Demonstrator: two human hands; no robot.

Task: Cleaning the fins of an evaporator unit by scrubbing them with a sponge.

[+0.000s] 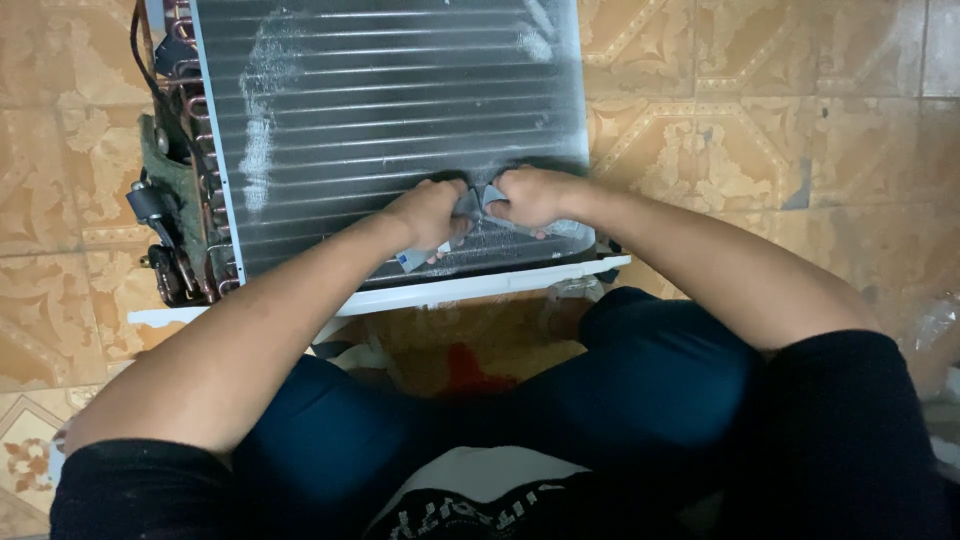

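A finned grey coil panel (390, 110) of an air-conditioner unit lies flat on the floor in front of me. Both my hands meet over its near edge. My left hand (430, 212) and my right hand (528, 196) are closed on a small crumpled grey-white packet (478, 204), pulling at it between them. Part of the packet hangs below my left hand (415, 260). White residue streaks the fins on the left and top right.
Copper pipe bends and black fittings (180, 200) run along the panel's left side. A white frame edge (470, 288) borders the near side. The floor is patterned orange-beige tile (760, 100). My knees in dark blue trousers (650, 370) fill the foreground. A clear plastic item (935, 325) lies at the right.
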